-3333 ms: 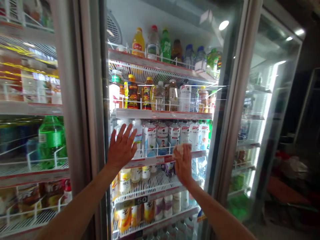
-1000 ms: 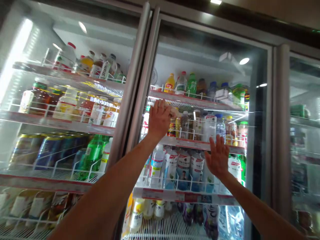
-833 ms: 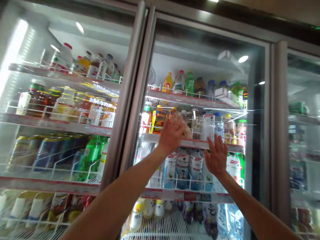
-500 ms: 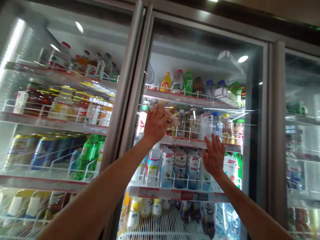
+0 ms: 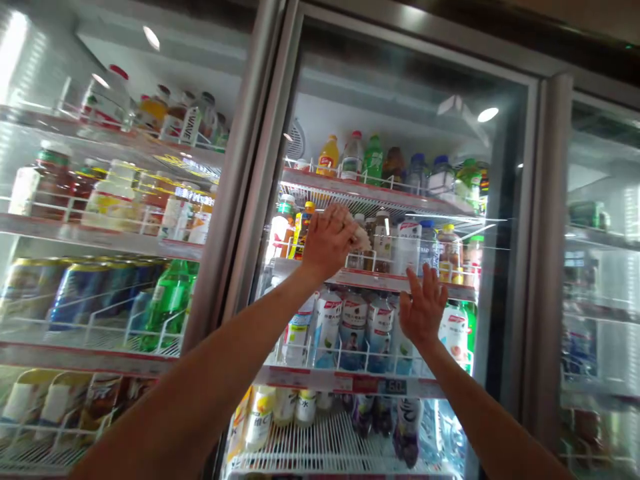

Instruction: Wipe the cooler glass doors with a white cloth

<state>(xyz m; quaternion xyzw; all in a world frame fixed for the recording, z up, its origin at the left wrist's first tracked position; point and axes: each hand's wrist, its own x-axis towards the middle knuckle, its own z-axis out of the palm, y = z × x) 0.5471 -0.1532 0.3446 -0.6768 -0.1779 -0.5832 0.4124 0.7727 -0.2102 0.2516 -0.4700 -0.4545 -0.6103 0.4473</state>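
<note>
The left hand (image 5: 327, 241), fingers curled, pinched a crumpled pale cloth (image 5: 361, 236) against the glass cooler door (image 5: 400, 87) — just right of it, the right hand (image 5: 423, 307) lay empty, fingers spread on the pane, over bottled drinks (image 5: 353, 327).

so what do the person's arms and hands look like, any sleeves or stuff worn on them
Both forearms are bare, with no sleeve in view. The left hand and right hand wear no gloves, and I can make out no watch, bracelet or ring on either.
</note>
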